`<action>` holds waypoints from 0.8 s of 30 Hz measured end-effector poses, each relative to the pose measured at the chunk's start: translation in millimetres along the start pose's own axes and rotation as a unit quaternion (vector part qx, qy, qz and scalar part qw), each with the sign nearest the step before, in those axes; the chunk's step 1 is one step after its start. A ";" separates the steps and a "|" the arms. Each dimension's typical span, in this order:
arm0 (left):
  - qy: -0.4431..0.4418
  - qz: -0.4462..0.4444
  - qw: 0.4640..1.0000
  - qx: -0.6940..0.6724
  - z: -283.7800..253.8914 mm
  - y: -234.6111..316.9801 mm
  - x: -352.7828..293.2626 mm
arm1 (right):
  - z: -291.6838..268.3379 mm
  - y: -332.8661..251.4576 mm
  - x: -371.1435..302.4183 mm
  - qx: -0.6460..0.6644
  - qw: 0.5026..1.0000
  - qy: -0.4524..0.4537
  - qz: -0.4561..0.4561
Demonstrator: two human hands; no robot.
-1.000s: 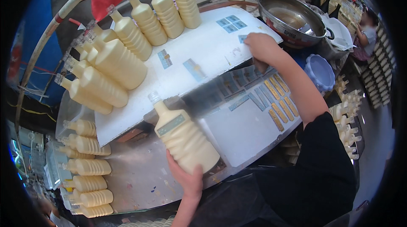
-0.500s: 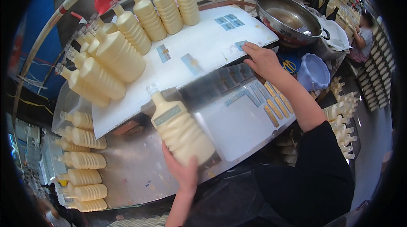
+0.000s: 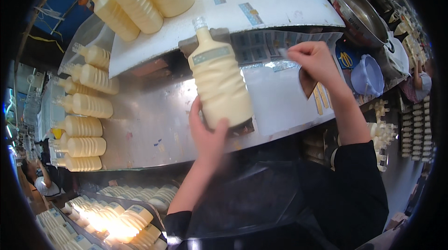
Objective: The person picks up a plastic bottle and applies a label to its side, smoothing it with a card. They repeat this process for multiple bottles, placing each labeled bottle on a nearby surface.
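Observation:
A cream plastic bottle (image 3: 219,79) with ribbed sides and a clear threaded neck lies on the metal worktop, its neck in a dark notched rest (image 3: 189,45). Across its shoulder runs a grey-green label strip (image 3: 211,56). My left hand (image 3: 210,140) grips the bottle near its base, thumb on top. To the right of the bottle, my right hand (image 3: 315,61) is raised with its fingers pinched together. A small pale, blurred piece shows at the fingertips, and a brown flat piece (image 3: 306,83) shows below the palm; I cannot make out either one.
More cream bottles (image 3: 140,5) stand on a raised white board (image 3: 270,10) bearing blue label pieces. Others lie along the left edge (image 3: 88,105) and in crates at lower left (image 3: 135,222). A metal pan (image 3: 359,12) and a lilac basin (image 3: 367,75) stand at right.
My right hand has left the label piece on the white board, come nearer and closed its fingers. The view has shifted; my left hand still grips the bottle, which now points more straight away.

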State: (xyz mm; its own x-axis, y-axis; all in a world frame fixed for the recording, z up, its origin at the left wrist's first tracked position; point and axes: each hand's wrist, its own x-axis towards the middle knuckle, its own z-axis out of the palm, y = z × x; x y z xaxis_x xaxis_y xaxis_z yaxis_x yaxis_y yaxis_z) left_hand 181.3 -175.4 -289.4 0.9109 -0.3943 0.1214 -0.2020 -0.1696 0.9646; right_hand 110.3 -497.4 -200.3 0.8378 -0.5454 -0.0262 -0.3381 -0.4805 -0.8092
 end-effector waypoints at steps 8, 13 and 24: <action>-0.033 -0.065 0.982 -0.172 -4.7 15.6 9.5 | 107.9 -55.8 -91.3 -0.199 0.870 0.061 -0.448; -0.032 -0.110 0.977 -0.179 -11.7 22.9 19.1 | 121.1 -60.6 -99.5 -0.271 0.825 0.108 -0.484; 0.008 -0.131 0.988 -0.079 -0.6 32.0 24.4 | 119.3 -52.9 -124.9 -0.349 0.805 0.078 -0.474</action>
State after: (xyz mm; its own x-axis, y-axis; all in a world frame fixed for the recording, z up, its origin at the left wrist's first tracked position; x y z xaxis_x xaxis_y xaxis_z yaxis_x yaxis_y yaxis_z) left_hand 197.3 -190.0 -255.4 0.9301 -0.3419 -0.1346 0.0985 -0.1210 0.9878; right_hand 74.6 -322.0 -224.2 0.8160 0.2396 0.5260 0.2171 -0.9705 0.1053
